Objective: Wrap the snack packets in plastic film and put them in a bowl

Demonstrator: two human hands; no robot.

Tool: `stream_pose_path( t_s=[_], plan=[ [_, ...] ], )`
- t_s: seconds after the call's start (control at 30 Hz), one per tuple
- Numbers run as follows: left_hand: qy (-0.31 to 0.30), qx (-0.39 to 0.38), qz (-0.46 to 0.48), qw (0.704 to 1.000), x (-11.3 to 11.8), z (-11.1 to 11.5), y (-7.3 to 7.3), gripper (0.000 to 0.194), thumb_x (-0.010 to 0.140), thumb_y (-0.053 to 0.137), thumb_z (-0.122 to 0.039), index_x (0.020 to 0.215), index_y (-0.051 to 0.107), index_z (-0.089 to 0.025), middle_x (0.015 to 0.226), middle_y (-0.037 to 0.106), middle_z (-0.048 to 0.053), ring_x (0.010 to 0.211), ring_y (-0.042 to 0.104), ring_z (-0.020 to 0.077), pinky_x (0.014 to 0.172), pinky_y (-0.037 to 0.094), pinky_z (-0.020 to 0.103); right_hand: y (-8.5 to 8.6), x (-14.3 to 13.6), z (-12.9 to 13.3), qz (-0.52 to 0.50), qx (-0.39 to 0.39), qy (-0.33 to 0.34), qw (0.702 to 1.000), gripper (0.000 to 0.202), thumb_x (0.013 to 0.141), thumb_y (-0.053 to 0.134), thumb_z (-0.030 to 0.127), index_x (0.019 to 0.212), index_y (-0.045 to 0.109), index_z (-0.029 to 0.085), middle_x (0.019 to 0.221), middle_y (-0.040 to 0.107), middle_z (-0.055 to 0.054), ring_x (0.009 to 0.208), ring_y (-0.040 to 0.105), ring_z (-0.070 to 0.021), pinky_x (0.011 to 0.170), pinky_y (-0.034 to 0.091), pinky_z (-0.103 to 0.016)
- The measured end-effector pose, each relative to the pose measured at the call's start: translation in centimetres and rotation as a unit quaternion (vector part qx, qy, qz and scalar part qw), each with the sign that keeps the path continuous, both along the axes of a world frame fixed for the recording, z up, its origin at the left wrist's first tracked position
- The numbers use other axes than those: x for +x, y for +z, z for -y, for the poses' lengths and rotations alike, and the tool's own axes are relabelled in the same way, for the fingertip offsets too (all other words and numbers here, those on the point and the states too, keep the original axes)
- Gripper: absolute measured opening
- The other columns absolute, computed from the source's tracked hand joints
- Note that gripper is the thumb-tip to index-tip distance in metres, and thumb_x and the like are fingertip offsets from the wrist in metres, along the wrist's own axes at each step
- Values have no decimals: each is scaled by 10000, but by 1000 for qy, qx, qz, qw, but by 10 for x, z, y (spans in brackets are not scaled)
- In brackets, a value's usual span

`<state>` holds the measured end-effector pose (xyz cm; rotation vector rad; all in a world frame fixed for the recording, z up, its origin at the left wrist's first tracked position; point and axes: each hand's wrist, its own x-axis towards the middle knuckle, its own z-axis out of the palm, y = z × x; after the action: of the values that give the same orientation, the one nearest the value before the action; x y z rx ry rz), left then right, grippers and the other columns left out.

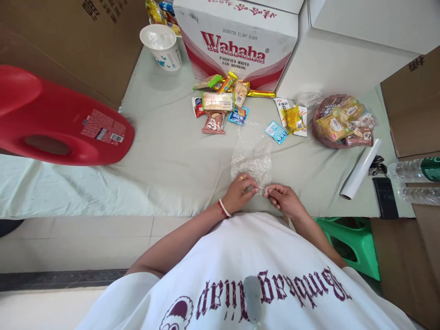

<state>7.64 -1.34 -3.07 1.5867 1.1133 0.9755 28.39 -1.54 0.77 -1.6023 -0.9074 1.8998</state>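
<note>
A clear plastic bag (252,153) lies flat on the cloth-covered table, its near end reaching my fingers. My left hand (240,190), with a ring and a beaded bracelet, pinches the near edge of this bag. Close beside it on the right, my right hand (283,198) is closed in a pinch at the same edge; a small bit with red marks shows at its fingertips, too small to name. Beyond the bag lies a pile of wrapped snacks (217,101). To the right of that are a blue sachet (276,132) and a yellow packet (294,118).
A Wahaha carton (240,46) stands at the back, near a paper cup (161,48). At left is a large red jug (65,119). On the right are a snack bowl (318,133), a white roll (360,169), a black phone (385,198) and bottles (412,169).
</note>
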Motion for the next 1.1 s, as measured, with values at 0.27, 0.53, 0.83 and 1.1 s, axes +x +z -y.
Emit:
stream_pose_path(
  t_s=[0.27,0.53,0.83,1.1],
  plan=[
    [181,-257,344,885,-39,-7,26,292,750,833,-355,800,602,-185,986,701,40,926,641,160,789,503,276,3,2,0,42,8,32,999,361,728,739,532,793,651,188,648,582,23,498,380,-77,422,279,-223],
    [342,-275,425,791,-100,-4,19,274,588,839,-114,692,591,-169,885,680,14,866,657,119,768,540,226,4,28,-11,109,47,192,974,389,848,634,580,812,636,193,775,651,-15,575,499,-111,487,399,-239],
    [269,-244,417,833,-86,-1,28,339,651,681,-253,971,731,-152,1051,630,93,770,514,135,604,417,256,18,11,-77,188,255,228,921,888,820,663,730,1531,433,250,1453,560,-167,1368,526,-312,1085,479,-494],
    [212,-106,29,971,-65,-10,31,747,597,861,-340,1296,613,-252,1256,492,80,864,494,157,764,471,312,23,-68,-98,229,456,275,815,635,800,770,595,1298,664,215,1380,615,-154,1377,461,-350,1171,366,-540]
  ],
)
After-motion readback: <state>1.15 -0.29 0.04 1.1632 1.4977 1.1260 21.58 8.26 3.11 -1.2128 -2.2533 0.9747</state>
